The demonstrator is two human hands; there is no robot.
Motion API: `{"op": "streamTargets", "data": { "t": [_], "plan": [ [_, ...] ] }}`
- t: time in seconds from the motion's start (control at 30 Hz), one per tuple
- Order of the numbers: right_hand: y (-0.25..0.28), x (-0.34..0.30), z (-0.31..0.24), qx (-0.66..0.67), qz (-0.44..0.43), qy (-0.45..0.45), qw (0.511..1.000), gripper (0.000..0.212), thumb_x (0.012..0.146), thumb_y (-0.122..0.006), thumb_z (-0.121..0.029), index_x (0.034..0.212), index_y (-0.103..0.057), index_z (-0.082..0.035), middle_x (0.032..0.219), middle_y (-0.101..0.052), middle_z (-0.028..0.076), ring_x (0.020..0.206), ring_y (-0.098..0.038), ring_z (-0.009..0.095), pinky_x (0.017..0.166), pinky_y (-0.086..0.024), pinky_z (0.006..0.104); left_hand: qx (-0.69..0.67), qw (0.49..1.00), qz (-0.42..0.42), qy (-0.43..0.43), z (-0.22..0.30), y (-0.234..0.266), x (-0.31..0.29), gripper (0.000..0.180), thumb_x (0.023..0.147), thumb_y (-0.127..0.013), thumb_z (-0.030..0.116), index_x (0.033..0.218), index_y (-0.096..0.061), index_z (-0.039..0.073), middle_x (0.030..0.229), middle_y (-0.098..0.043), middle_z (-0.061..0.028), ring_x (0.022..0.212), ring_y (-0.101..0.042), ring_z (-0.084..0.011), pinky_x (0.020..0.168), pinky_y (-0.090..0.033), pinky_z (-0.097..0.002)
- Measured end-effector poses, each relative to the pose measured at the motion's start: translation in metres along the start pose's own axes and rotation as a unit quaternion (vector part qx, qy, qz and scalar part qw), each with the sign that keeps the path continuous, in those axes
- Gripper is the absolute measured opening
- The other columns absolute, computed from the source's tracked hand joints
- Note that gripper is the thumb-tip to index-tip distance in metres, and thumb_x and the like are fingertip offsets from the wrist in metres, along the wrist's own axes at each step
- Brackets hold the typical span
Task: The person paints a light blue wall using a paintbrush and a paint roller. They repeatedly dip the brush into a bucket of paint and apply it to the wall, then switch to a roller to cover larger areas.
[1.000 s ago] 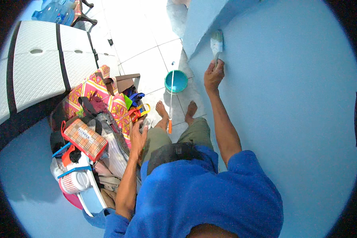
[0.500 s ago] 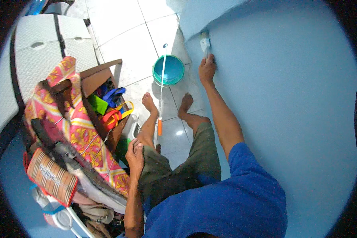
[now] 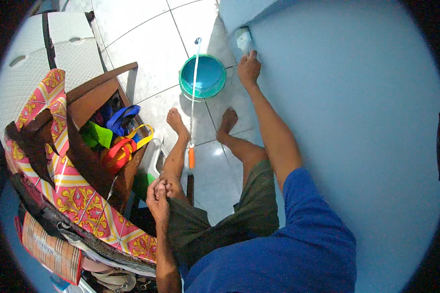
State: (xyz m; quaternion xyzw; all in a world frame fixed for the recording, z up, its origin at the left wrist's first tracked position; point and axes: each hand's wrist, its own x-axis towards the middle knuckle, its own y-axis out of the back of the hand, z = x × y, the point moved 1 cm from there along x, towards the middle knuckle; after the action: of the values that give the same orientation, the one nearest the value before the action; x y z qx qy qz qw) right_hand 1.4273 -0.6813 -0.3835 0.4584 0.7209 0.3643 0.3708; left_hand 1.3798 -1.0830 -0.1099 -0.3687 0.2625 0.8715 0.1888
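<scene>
My right hand (image 3: 249, 69) is closed around the handle of a paintbrush (image 3: 243, 40). Its bristles touch the blue wall (image 3: 357, 122) close to the corner where another wall face meets it. Near my left knee, my left hand (image 3: 159, 198) hangs with loosely bent fingers and no visible object in it. On the floor beyond my feet stands a teal-rimmed bucket (image 3: 182, 90) with blue paint inside. A thin white rod with an orange handle (image 3: 191, 158) lies across the bucket's top, its handle end toward me.
On my left, a brown wooden piece of furniture (image 3: 97, 105) carries a pink and yellow patterned cloth (image 3: 83, 200) and colourful bags (image 3: 122, 151). Behind it are white quilted panels (image 3: 22, 68). A plaid pouch (image 3: 51, 249) lies lower left. White tiles (image 3: 142, 39) cover the floor.
My right hand and the brush have shifted slightly up and left in view along the wall. My left hand's fingers have curled more. The whole view has shifted a little.
</scene>
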Motion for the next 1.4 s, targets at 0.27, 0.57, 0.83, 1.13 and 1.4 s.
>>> {"op": "streamTargets", "data": {
  "t": [0.27, 0.57, 0.83, 1.13, 1.4],
  "plan": [
    [0.151, -0.045, -0.089, 0.137, 0.077, 0.021, 0.987, 0.016, 0.081, -0.049, -0.012, 0.091, -0.042, 0.000, 0.073, -0.057, 0.022, 0.068, -0.057, 0.040, 0.062, -0.044, 0.0468, 0.036, 0.998, -0.034, -0.039, 0.071, 0.005, -0.055, 0.026, 0.087, -0.049, 0.010, 0.109, -0.049, -0.003, 0.090, -0.058, -0.0089, 0.077, -0.057, -0.0132, 0.065, -0.046, -0.0239],
    [0.346, -0.101, -0.193, 0.194, 0.135, 0.065, 0.969, 0.015, 0.082, -0.052, -0.014, 0.084, -0.045, -0.001, 0.066, -0.055, 0.017, 0.063, -0.057, 0.036, 0.057, -0.043, 0.0415, 0.073, 0.976, -0.089, -0.184, 0.139, 0.035, -0.111, 0.026, 0.084, -0.053, 0.011, 0.106, -0.052, -0.002, 0.082, -0.057, -0.0053, 0.071, -0.052, -0.0101, 0.064, -0.044, -0.0235],
    [0.516, -0.136, -0.259, 0.200, 0.224, 0.188, 0.935, 0.017, 0.083, -0.052, -0.017, 0.084, -0.046, -0.002, 0.066, -0.054, 0.016, 0.059, -0.056, 0.035, 0.055, -0.043, 0.0403, 0.124, 0.933, -0.121, -0.316, 0.177, 0.062, -0.115, 0.029, 0.083, -0.055, 0.018, 0.104, -0.054, -0.002, 0.090, -0.060, -0.0132, 0.081, -0.058, -0.0182, 0.072, -0.047, -0.0294],
    [0.670, -0.171, -0.344, 0.150, 0.424, 0.274, 0.850, 0.011, 0.083, -0.049, -0.010, 0.088, -0.047, 0.000, 0.067, -0.053, 0.019, 0.062, -0.054, 0.037, 0.056, -0.043, 0.0434, 0.179, 0.889, -0.131, -0.400, 0.233, 0.080, -0.118, 0.031, 0.083, -0.055, 0.023, 0.104, -0.055, 0.001, 0.091, -0.062, -0.0147, 0.082, -0.061, -0.0228, 0.072, -0.048, -0.0315],
    [0.595, -0.153, -0.300, -0.024, 0.238, 0.151, 0.959, 0.028, 0.083, -0.051, -0.012, 0.103, -0.047, 0.007, 0.076, -0.058, 0.020, 0.073, -0.058, 0.036, 0.065, -0.046, 0.0424, 0.194, 0.878, -0.150, -0.410, 0.255, 0.075, -0.126, 0.031, 0.083, -0.055, 0.022, 0.104, -0.055, 0.000, 0.094, -0.062, -0.0155, 0.083, -0.061, -0.0239, 0.072, -0.048, -0.0321]
  ]
}}
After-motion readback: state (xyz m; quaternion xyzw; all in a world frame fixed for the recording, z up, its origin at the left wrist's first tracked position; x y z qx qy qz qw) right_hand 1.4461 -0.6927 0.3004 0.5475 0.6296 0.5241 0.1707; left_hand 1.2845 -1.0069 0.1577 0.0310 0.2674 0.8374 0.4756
